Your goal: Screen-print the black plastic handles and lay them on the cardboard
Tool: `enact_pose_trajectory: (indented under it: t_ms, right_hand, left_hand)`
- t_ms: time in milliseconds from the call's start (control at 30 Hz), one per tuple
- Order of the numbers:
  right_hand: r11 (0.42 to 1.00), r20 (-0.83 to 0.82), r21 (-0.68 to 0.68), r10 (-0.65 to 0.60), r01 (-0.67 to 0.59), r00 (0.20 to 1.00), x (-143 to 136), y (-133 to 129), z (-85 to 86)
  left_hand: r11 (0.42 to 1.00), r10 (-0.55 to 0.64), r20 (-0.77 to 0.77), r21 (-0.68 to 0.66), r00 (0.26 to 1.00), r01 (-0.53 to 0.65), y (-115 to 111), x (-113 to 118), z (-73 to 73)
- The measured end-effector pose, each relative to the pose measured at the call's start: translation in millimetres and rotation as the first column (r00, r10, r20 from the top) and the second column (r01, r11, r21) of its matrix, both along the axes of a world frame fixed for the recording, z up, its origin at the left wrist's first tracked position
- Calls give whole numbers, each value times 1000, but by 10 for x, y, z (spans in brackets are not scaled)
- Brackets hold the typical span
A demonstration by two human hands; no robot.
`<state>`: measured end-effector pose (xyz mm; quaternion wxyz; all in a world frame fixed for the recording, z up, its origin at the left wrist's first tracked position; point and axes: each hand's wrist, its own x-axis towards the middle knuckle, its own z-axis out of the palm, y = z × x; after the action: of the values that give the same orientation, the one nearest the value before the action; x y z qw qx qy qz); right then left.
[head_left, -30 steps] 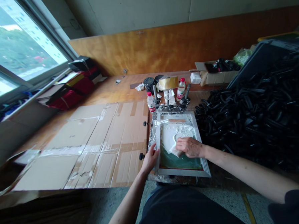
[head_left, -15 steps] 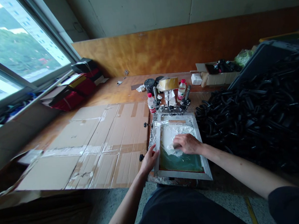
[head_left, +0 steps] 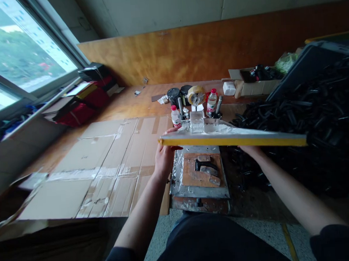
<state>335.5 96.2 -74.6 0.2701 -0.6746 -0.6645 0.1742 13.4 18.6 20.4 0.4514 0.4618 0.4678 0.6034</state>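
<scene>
A screen frame (head_left: pixel 233 140) is raised and seen nearly edge-on, its yellow edge toward me. My left hand (head_left: pixel 165 148) grips its left end, with fingers above and below. Behind and under the right part of the frame is my right hand (head_left: pixel 250 149); its fingers are mostly hidden by the frame. Below, on a metal base plate (head_left: pixel 199 190), lies a wooden board (head_left: pixel 190 176) bearing a curved black part (head_left: pixel 207 164) among small blocks. Two clear blocks, one of them upright (head_left: pixel 196 122), show above the frame's edge.
Flattened cardboard (head_left: pixel 106 165) covers the table's left side. Black parts (head_left: pixel 318 138) are heaped at the right. Red-capped bottles (head_left: pixel 211 102), black jars (head_left: pixel 174 97) and a tape roll (head_left: pixel 196 95) stand behind the frame. An open box (head_left: pixel 257 87) sits further back.
The frame has swung up from lying flat, uncovering the board and black part. My left hand has moved up with it. My right hand has left the white cloth and moved right, behind the frame.
</scene>
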Motion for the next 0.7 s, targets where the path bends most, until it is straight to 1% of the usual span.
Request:
enact_pose_trajectory:
  t_ms: [67, 100, 133, 167, 200, 233, 267, 300, 333, 367, 400, 433, 467, 500, 533, 567, 600, 633, 667, 700]
  right_hand:
    - [990, 15, -35, 134, -134, 991, -265, -277, -280]
    - [980, 58, -24, 201, -200, 978, -420, -404, -396]
    - [965, 121, -22, 263, -263, 957, -568, -512, -490]
    - [950, 196, -31, 310, -310, 930, -697, -598, -561]
    - [941, 270, -56, 335, -333, 903, -803, -663, -608]
    - [940, 324, -93, 339, -327, 883, -887, -712, -634]
    - [945, 354, -131, 328, -301, 876, -955, -757, -643]
    - [951, 362, -156, 307, -267, 880, -1015, -806, -636]
    - [957, 352, -162, 286, -243, 891, -1075, -869, -618]
    - [958, 329, -153, 280, -241, 902, -1142, -949, -592]
    - [955, 301, -129, 293, -266, 908, -1216, -1043, -559]
    - [943, 274, -95, 331, -318, 903, -1291, -1144, -523]
    - [918, 255, -57, 394, -393, 883, -1356, -1239, -484]
    - [880, 247, -20, 465, -475, 850, -1396, -1316, -444]
    - [841, 251, 13, 521, -541, 816, -1395, -1362, -405]
    - [819, 267, 39, 544, -573, 795, -1340, -1371, -370]
    - [824, 288, 58, 527, -564, 800, -1227, -1340, -342]
    - [856, 312, 69, 469, -512, 826, -1057, -1273, -325]
    - [903, 339, 69, 378, -424, 861, -841, -1179, -322]
    - [948, 370, 61, 270, -313, 889, -595, -1071, -333]
  left_hand:
    - [1000, 16, 68, 21, 998, -17, 121, 82, 48]
    - [999, 37, 94, 30, 995, -40, 138, 119, 30]
    - [997, 67, 111, 35, 992, -72, 121, 156, -20]
    - [994, 102, 124, 28, 987, -106, 68, 193, -104]
    - [992, 124, 130, -7, 984, -124, -19, 235, -219]
    - [991, 107, 123, -87, 987, -97, -133, 283, -361]
    - [978, 55, 115, -208, 992, -30, -268, 338, -521]
    - [931, -25, 114, -359, 993, 65, -411, 399, -687]
    - [835, -136, 142, -516, 980, 191, -551, 465, -847]
    - [746, -167, 200, -615, 965, 257, -676, 529, -989]
    - [683, -167, 266, -663, 950, 306, -779, 586, -1106]
    - [659, -127, 321, -680, 939, 321, -852, 626, -1194]
    - [667, -64, 355, -680, 933, 304, -893, 641, -1252]
    - [687, -12, 366, -674, 931, 274, -902, 621, -1288]
    - [704, 26, 345, -673, 938, 228, -885, 561, -1309]
    - [720, 46, 294, -672, 955, 173, -846, 458, -1325]
    - [733, 44, 216, -670, 975, 115, -793, 312, -1343]
    - [746, 17, 113, -663, 993, 63, -733, 131, -1371]
    - [760, -25, -12, -650, 1000, 11, -669, -74, -1410]
    - [760, -71, -166, -648, 984, -55, -606, -291, -1459]
